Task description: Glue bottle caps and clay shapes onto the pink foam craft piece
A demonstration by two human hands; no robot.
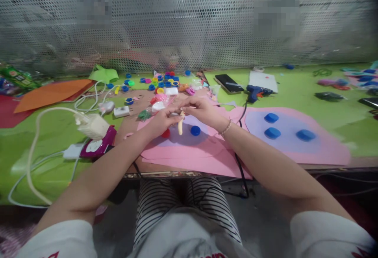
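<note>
My left hand (163, 121) and my right hand (198, 110) meet over the pink and lilac foam-like sheet (212, 159). Both have their fingers closed around the top of a small cream-coloured, finger-shaped piece (180, 126), which hangs down between them. Its upper end is partly hidden by my fingertips. Below on the lilac area sit a blue bottle cap (195, 130) and a red cap (165, 133), the latter partly behind my left hand. To the right, a second pink and lilac sheet (330, 152) bears three blue caps (272, 133).
A blue glue gun (257, 93) with a black cable and a dark phone (229, 83) lie behind my right hand. Several coloured caps (168, 83) are scattered at the back. On the left are a purple power strip (102, 142), chargers and looping white cables. A perforated metal panel (189, 22) stands behind.
</note>
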